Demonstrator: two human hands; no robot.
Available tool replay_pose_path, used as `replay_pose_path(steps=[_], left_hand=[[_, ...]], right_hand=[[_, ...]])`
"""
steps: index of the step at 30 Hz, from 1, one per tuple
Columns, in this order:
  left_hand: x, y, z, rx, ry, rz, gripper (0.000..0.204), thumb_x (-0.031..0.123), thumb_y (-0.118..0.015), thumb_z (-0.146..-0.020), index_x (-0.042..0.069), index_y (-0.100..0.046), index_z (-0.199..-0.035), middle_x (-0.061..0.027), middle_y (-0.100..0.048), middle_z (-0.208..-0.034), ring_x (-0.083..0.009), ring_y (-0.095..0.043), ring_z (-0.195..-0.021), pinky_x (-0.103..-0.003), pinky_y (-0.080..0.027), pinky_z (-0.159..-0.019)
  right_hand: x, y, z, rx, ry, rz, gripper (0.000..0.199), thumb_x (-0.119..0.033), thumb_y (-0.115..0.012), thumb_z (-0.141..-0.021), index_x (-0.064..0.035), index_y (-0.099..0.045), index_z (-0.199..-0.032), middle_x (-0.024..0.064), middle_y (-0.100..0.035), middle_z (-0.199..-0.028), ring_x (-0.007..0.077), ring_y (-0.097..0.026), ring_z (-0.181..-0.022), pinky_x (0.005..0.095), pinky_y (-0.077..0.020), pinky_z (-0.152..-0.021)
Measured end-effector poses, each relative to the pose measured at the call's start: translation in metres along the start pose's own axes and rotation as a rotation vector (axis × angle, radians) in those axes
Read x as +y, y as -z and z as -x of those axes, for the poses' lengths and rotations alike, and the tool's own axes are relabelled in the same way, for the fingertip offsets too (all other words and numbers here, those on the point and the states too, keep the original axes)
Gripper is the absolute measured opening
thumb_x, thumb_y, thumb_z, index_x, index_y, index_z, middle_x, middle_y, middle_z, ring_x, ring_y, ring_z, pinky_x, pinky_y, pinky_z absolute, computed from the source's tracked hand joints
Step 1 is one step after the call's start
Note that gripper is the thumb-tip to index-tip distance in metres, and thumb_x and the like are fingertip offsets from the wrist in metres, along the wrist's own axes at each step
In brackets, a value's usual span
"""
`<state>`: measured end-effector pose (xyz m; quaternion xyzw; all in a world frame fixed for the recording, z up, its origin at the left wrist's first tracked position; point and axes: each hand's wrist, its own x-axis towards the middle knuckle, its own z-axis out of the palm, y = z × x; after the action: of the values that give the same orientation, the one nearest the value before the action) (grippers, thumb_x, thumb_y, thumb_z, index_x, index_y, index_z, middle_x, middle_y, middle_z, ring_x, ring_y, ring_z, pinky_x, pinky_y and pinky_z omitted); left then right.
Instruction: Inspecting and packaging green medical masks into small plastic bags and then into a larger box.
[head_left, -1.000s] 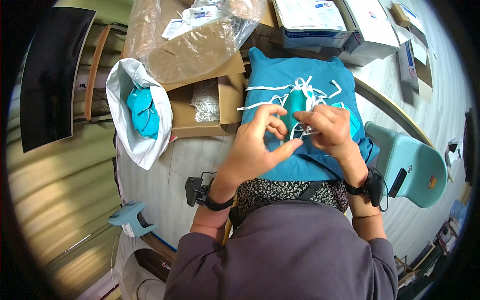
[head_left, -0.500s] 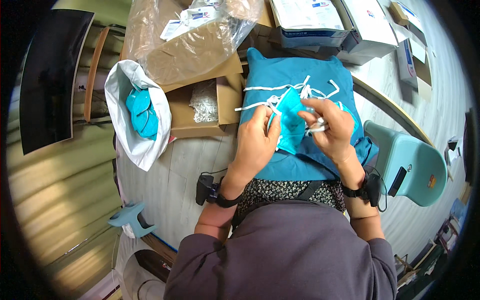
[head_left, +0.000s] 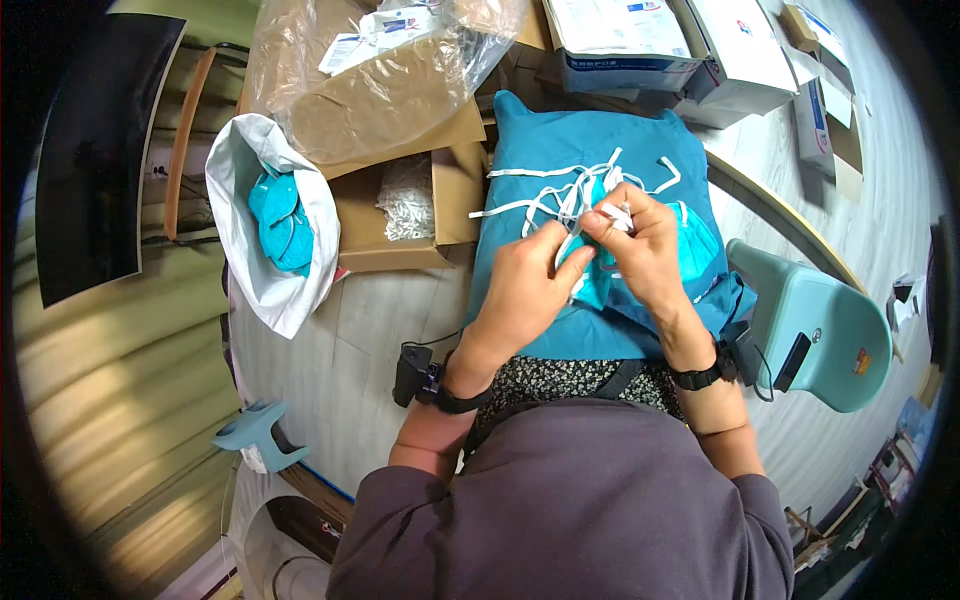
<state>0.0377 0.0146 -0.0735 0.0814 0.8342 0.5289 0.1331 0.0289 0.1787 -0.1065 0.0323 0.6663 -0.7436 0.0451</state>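
Over a blue cloth-covered cushion on my lap, my left hand pinches a teal face mask between thumb and fingers. The mask is turned partly edge-on, and my fingers hide much of it. Close beside it, my right hand is closed with white straps in its fingers. More white straps trail across the cushion beyond both hands. A second teal mask lies on the cushion, just right of my right hand.
To the left, a white bag holds several teal masks. Beside it stands a cardboard box with a bundle of white straps. Boxes with white packets are at the back. A pale green stool stands at right.
My right hand has moved up and left, closer to my left hand, and now grips white straps. The mask has turned from facing up to partly edge-on, and the second mask shows more.
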Motion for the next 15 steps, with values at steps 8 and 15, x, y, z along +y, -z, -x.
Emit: replay_pose_path(steps=[8, 15], left_hand=[[0.004, 0.004, 0.013, 0.058, -0.111, 0.008, 0.018, 0.011, -0.065, -0.095, -0.002, -0.059, -0.084, -0.0080, -0.056, -0.063, -0.0090, -0.050, -0.055, -0.028, -0.038, -0.047], [-0.018, 0.005, -0.007, 0.305, 0.073, 0.504, 0.013, 0.011, -0.060, -0.099, -0.002, -0.062, -0.101, -0.0058, -0.069, -0.088, -0.0096, -0.066, -0.071, -0.022, -0.055, -0.057]], right_hand=[[0.038, 0.082, -0.051, 0.530, 0.206, 0.500, 0.021, -0.013, -0.074, -0.088, -0.0043, -0.058, -0.077, -0.0020, -0.052, -0.062, 0.0060, -0.046, -0.061, 0.0286, -0.0382, -0.051], [-0.005, 0.006, -0.002, 0.041, 0.015, 0.112, 0.015, -0.015, -0.072, -0.092, -0.0035, -0.064, -0.085, -0.0069, -0.056, -0.072, 0.0022, -0.046, -0.067, 0.0222, -0.0371, -0.056]])
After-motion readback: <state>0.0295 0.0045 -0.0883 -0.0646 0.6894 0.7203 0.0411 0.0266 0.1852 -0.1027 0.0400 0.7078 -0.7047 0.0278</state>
